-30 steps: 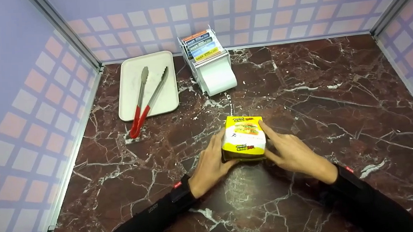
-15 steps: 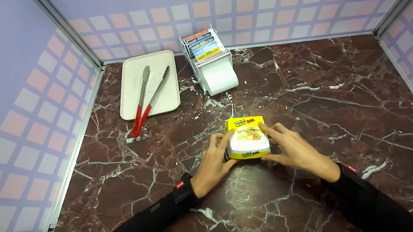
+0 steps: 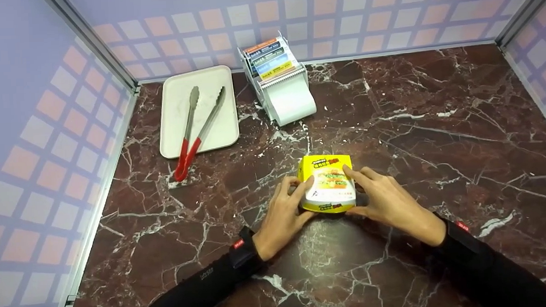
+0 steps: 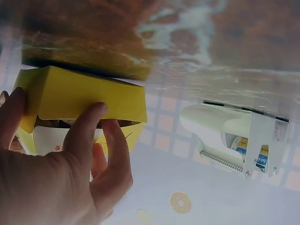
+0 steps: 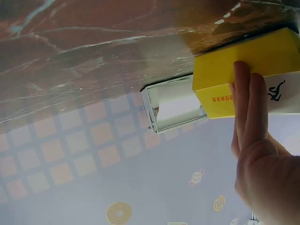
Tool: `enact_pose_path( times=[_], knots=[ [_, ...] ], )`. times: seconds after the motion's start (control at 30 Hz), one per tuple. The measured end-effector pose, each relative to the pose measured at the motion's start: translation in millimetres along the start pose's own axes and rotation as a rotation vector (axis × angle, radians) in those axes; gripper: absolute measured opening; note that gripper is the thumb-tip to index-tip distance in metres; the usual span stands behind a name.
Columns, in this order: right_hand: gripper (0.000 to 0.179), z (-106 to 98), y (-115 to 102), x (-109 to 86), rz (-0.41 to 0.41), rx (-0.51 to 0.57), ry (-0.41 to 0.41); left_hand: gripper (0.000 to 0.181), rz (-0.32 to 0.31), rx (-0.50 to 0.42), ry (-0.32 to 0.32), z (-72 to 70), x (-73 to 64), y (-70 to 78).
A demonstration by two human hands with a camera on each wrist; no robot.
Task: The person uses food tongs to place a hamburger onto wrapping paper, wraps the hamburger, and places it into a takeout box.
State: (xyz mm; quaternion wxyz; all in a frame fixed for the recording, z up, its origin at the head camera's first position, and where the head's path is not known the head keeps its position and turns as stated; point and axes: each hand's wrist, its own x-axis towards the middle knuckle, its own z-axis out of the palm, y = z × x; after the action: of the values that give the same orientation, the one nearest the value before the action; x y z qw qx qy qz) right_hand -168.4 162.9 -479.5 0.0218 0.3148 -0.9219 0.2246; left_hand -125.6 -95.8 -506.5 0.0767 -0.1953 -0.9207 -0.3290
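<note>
A yellow and white burger box [image 3: 330, 181] with a burger picture on its lid rests on the dark marbled table between both hands. My left hand [image 3: 282, 217] holds its left side, index finger on the lid and thumb at the front lower corner. In the left wrist view, a gap runs between the yellow base [image 4: 89, 96] and the lid, and the bent fingers [image 4: 86, 126] lie along it. My right hand [image 3: 388, 204] grips the right side, index fingertip on the lid edge and thumb low at the front. The right wrist view shows its fingers [image 5: 255, 105] against the side wall.
Behind the box stands a white label dispenser [image 3: 284, 94] with several coloured labels. To the left lies a cream tray [image 3: 172, 116], with red-handled tongs [image 3: 189, 152] resting across it and over its front edge. Tiled panels [image 3: 322, 15] enclose the table at back and sides.
The box's lid has come to face upward more, and the box has shifted slightly right in the head view. The left index finger has moved up onto the lid.
</note>
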Motion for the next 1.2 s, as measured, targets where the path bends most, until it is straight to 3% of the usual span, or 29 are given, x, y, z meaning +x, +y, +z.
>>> enact_pose_path(
  times=[0.17, 0.27, 0.4, 0.57, 0.7, 0.87, 1.03, 1.2],
  knots=[
    [0.097, 2.1, 1.9, -3.2, -0.052, 0.002, 0.013, 0.079, 0.036, 0.046, -0.004, 1.1, -1.3, 1.5],
    [0.102, 6.8, 4.8, -5.0, -0.123, 0.025, 0.069, 0.077, 0.078, 0.08, -0.016, 2.4, -1.0, 0.2],
    [0.108, 15.5, 5.9, -6.3, -0.183, 0.045, 0.149, 0.08, 0.081, 0.063, -0.044, 3.7, -0.8, -3.3],
    [0.109, 25.8, 0.3, -8.9, -0.127, -0.026, 0.152, 0.082, 0.047, -0.022, -0.098, 4.0, -1.0, -5.7],
    [0.106, 29.3, -3.3, -9.4, -0.073, -0.054, 0.134, 0.081, 0.035, -0.069, -0.105, 4.2, 0.4, -7.1],
    [0.106, 24.1, -0.8, -4.8, -0.029, 0.049, 0.122, 0.079, 0.026, -0.119, -0.094, 0.7, 7.3, -9.2],
    [0.1, 13.8, 11.5, 4.9, -0.058, 0.208, 0.141, 0.084, -0.011, -0.211, -0.13, -9.7, 19.4, -16.4],
    [0.095, 3.8, 22.2, 16.7, -0.059, 0.302, 0.14, 0.084, -0.017, -0.266, -0.107, -11.6, 31.1, -22.0]
  ],
)
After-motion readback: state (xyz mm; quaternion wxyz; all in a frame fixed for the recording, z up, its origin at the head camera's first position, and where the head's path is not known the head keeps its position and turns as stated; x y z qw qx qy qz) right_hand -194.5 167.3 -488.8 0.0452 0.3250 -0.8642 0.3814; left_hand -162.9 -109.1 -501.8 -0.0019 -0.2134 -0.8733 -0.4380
